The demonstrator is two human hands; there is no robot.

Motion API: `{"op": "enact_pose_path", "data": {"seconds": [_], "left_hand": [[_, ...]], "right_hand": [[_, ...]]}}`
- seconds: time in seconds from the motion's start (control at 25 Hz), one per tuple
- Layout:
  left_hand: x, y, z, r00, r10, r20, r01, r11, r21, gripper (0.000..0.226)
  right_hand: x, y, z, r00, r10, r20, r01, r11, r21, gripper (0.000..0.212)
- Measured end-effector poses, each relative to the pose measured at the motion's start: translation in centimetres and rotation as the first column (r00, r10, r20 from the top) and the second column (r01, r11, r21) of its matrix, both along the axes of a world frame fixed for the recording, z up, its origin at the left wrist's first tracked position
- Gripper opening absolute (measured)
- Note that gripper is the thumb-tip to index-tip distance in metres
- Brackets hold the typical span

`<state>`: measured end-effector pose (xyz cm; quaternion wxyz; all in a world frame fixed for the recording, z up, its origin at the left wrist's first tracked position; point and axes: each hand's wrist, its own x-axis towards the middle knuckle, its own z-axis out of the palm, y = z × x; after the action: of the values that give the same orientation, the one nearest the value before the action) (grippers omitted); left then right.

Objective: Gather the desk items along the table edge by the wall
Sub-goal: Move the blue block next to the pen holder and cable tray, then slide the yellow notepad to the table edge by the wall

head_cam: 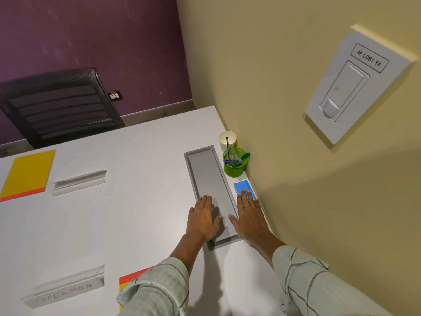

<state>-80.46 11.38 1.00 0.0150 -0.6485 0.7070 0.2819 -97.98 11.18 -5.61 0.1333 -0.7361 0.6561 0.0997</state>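
- Blue tray point(242, 187): small, shallow, raised lip, bright plastic; at table's wall edge, just beside wall point(296, 201), long axis along that edge.
- Right hand point(250, 218): flat, fingers spread and unclenched, fingertips point(245, 193) over tray's near end; clamped on nothing. Contact or hover over tray: cannot tell.
- Tray directly ahead of right palm, so right hand nearer; probable next move a push along wall edge toward far corner.
- Left hand point(204, 218): flat, fingers apart, on near end of grey recessed panel point(208, 179); nothing held.
- Green mesh pen cup point(234, 165): upright, pens inside, further along wall edge, near tray but apart.
- White paper cup point(227, 139): upright behind pen cup, close to wall.
- Well apart, toward table's point(141, 156) left side: yellow pad point(27, 174), two clear nameplates point(79, 182), point(66, 288), not yet gathered.
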Motion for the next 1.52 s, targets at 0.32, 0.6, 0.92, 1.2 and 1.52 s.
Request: {"op": "enact_pose_path", "data": {"seconds": [0.32, 0.6, 0.92, 1.2, 1.52], "left_hand": [[1.0, 1.9, 0.4, 1.0, 0.005, 0.014, -0.005, 1.0, -0.029, 0.073], [3.6, 6.5, 0.7, 0.997, 0.051, 0.051, -0.047, 0.996, -0.075, 0.068], [11.4, 16.9, 0.6, 0.974, 0.166, 0.155, -0.164, 0.986, -0.024, 0.067], [18.6, 25.0, -0.8, 0.947, 0.258, 0.192, -0.268, 0.963, 0.026, 0.07], [20.6, 30.2, -3.4, 0.94, 0.323, 0.113, -0.336, 0.934, 0.121, 0.076]], "right_hand": [[-0.2, 0.5, 1.0, 0.999, 0.034, 0.033, -0.033, 0.999, -0.02, 0.085], [3.2, 3.3, 2.4, 0.984, 0.176, 0.006, -0.175, 0.984, -0.024, 0.082], [10.6, 11.3, 2.9, 0.939, 0.335, 0.077, -0.333, 0.942, -0.038, 0.081], [16.2, 18.9, 1.5, 0.912, 0.386, 0.138, -0.391, 0.92, 0.005, 0.079], [18.3, 26.1, 0.6, 0.964, 0.183, 0.193, -0.218, 0.959, 0.181, 0.078]]}}
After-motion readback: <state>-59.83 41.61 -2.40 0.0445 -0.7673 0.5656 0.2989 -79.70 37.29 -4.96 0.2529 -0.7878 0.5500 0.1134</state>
